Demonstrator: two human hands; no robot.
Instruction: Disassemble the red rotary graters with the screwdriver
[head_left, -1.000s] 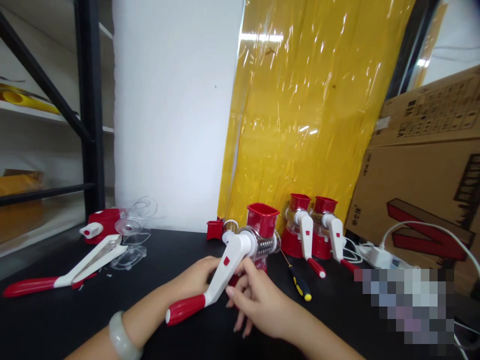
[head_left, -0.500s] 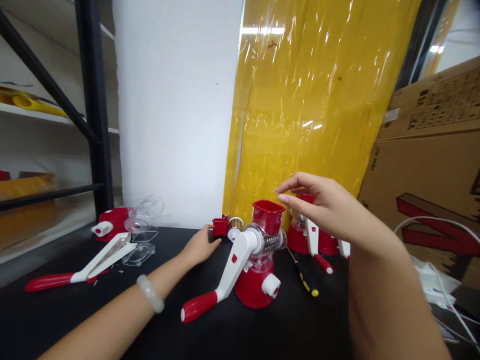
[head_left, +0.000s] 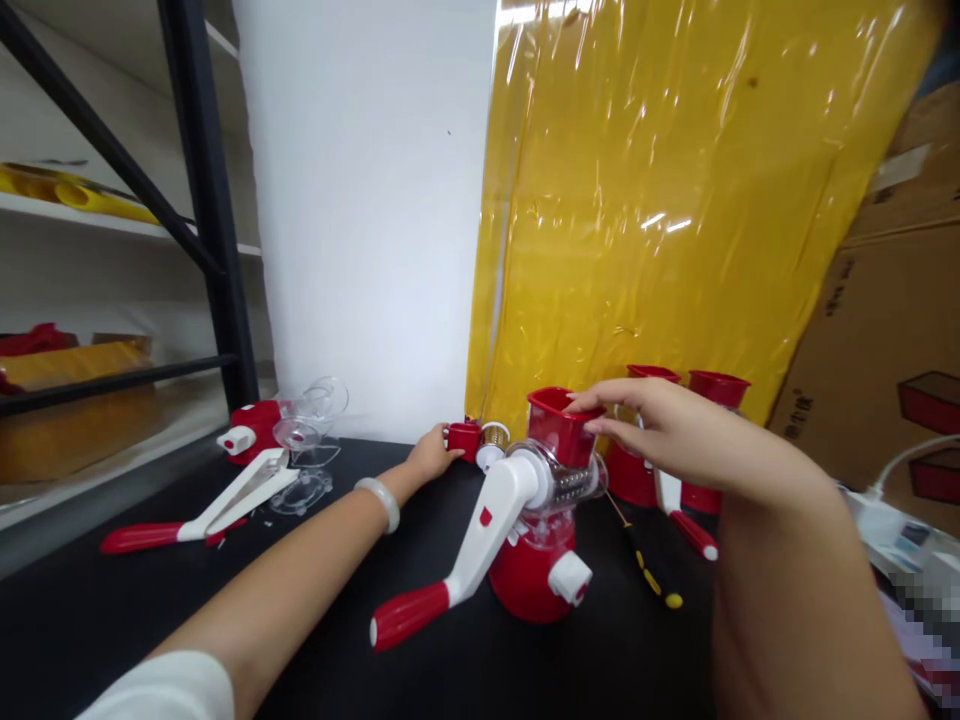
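A red and white hand-crank drum grater [head_left: 532,580] stands upright before me, its crank handle [head_left: 412,614] pointing down to the left. At the top, my right hand [head_left: 660,425] has its fingers over the right rim of the red feed hopper [head_left: 555,428] and its thumb against the outer wall. Farther back, my left hand [head_left: 431,455] closes on the left side of a small red plastic part [head_left: 465,440]; its far fingers are partly hidden. Right beside that part lies a grating drum [head_left: 493,440] with a white end.
Another grater's red base [head_left: 255,430], clear parts [head_left: 304,440] and a white crank [head_left: 240,500] lie at left. A screwdriver [head_left: 649,570] and more graters [head_left: 634,475] are at right. Behind are a yellow curtain [head_left: 637,200] and a cardboard box [head_left: 877,330].
My right hand has come down onto the hopper's rim. My left hand has reached farther forward to the small red part and closed on it. The view has shifted slightly.
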